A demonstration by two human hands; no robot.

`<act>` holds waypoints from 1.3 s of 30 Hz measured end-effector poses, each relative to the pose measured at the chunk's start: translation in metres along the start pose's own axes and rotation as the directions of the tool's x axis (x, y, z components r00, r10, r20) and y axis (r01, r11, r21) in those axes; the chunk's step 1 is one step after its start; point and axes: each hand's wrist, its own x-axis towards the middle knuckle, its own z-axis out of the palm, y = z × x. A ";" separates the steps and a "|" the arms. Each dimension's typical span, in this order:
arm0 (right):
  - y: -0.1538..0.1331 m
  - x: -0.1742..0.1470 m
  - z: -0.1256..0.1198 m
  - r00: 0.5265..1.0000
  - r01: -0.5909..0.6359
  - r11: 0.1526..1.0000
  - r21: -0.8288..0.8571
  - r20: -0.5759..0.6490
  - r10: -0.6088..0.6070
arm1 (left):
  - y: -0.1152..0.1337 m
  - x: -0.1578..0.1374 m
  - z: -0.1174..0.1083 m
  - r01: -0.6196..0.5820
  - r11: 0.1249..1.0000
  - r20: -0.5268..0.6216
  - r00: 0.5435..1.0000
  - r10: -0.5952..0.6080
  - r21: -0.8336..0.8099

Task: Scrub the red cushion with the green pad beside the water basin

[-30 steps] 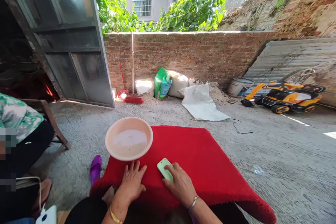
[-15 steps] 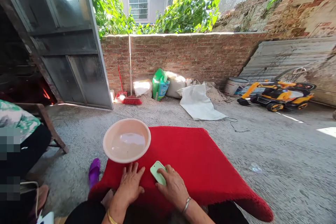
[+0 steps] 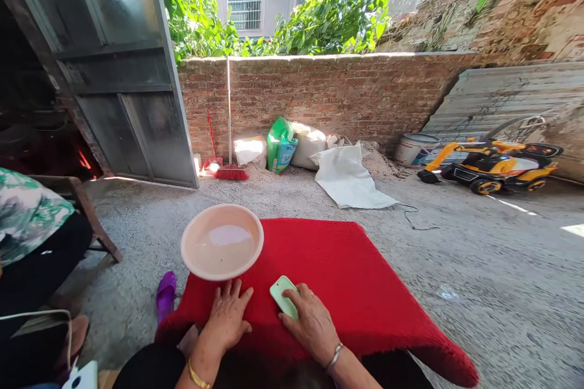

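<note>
A thick red fleecy cloth is spread in front of me and hangs down at the near edge. My right hand is closed around a pale green scrub brush, pressed flat on the cloth; its underside is hidden. To the left, my left hand lies flat on the cloth with fingers spread, holding nothing. Just beyond its fingertips stands a pale pink basin with water in it, at the cloth's far left corner.
A person's patterned sleeve is at the left beside a wooden chair. A purple shoe rests on the concrete floor. Farther back are a broom, sacks, a white sheet and a toy excavator.
My right hand has slid the brush slightly to the right over the cloth. My left hand stays flat near the basin. The view has shifted a little.
</note>
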 end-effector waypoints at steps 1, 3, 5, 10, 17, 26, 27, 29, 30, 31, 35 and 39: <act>-0.002 0.000 0.001 1.000 -0.008 1.000 -0.004 0.018 0.008 | 0.000 0.000 0.000 0.002 1.000 0.002 1.000 -0.002 0.003; 0.005 -0.001 0.000 0.998 -0.042 0.999 -0.019 0.037 0.043 | -0.001 0.001 0.001 0.006 1.000 0.003 1.000 -0.006 0.007; 0.025 -0.002 -0.006 0.996 -0.088 0.995 -0.037 0.016 0.089 | 0.000 0.001 0.001 0.004 1.000 -0.002 1.000 -0.004 0.005; 0.071 -0.004 -0.020 0.980 -0.185 0.981 -0.062 -0.087 0.179 | 0.002 -0.001 -0.001 -0.003 1.000 -0.007 1.000 0.003 0.001; 0.029 -0.002 -0.002 0.992 -0.069 0.998 -0.015 -0.105 0.067 | 0.000 -0.002 -0.002 0.007 1.000 0.007 1.000 -0.008 0.029; 0.076 -0.008 -0.026 0.963 -0.265 0.962 -0.070 -0.076 0.260 | -0.003 0.002 0.002 0.008 0.999 0.009 1.000 -0.008 0.039; 0.087 -0.009 -0.031 0.950 -0.308 0.948 -0.081 -0.085 0.301 | -0.002 0.002 0.002 0.008 0.999 0.007 1.000 -0.008 0.040; 0.104 -0.011 -0.038 0.925 -0.376 0.921 -0.097 -0.100 0.367 | -0.001 0.000 0.001 0.009 0.999 0.004 1.000 -0.009 0.044; 0.108 -0.012 -0.039 0.918 -0.391 0.915 -0.098 -0.110 0.381 | 0.000 -0.001 0.000 0.011 0.999 0.003 1.000 -0.011 0.047; 0.109 -0.012 -0.040 0.917 -0.392 0.915 -0.094 -0.120 0.381 | 0.000 -0.002 -0.002 0.012 0.999 0.002 1.000 -0.012 0.050; 0.082 -0.016 -0.031 0.952 -0.289 0.957 -0.033 -0.112 0.284 | 0.003 -0.006 -0.007 0.021 0.997 0.006 1.000 -0.021 0.068; 0.055 -0.016 -0.024 0.975 -0.215 0.976 -0.017 -0.064 0.214 | 0.004 -0.007 -0.010 0.036 0.994 0.017 0.999 -0.038 0.100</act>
